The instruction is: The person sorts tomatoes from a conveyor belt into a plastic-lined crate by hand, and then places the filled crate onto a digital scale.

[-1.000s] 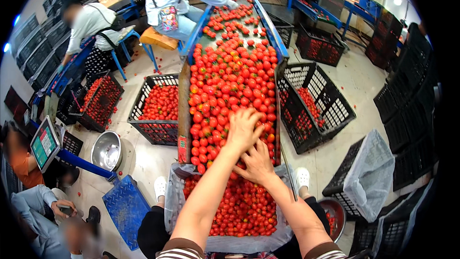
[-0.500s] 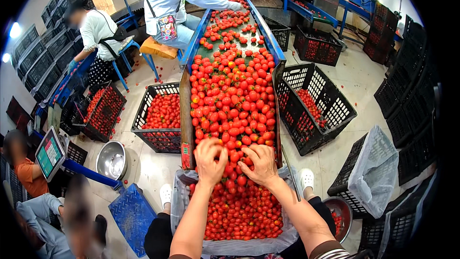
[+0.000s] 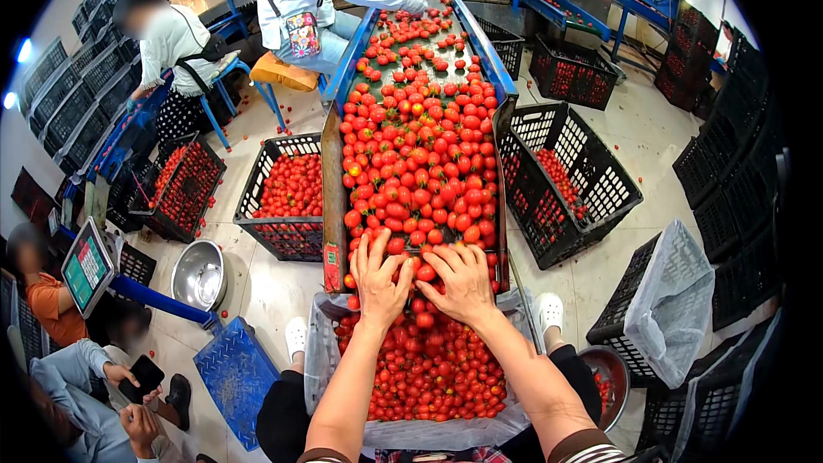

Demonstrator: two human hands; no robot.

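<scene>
Small red cherry tomatoes [image 3: 420, 159] cover the sloping sorting chute [image 3: 334, 146] in front of me. At its lower lip, my left hand [image 3: 381, 285] rests on the fruit with its fingers apart and stretched up the slope. Beside it, my right hand [image 3: 460, 283] lies over more tomatoes, fingers spread and thumb turned inward. Neither hand is closed round a tomato; a few lie loose between the thumbs. Just below, a crate lined with a pale plastic bag [image 3: 321, 351] holds many tomatoes between my knees.
Black crates of tomatoes flank the chute on the left [image 3: 279, 240] and right [image 3: 549, 240]. A steel bowl [image 3: 199, 279], a blue platform scale [image 3: 236, 381] and a lined crate [image 3: 673, 309] stand on the floor. A co-worker [image 3: 313, 0] reaches over the chute's far end.
My left fingers have stretched farther up the slope, and my right hand has shifted slightly left. Tomatoes near the lip have moved down. A phone now shows in a seated person's hand at lower left.
</scene>
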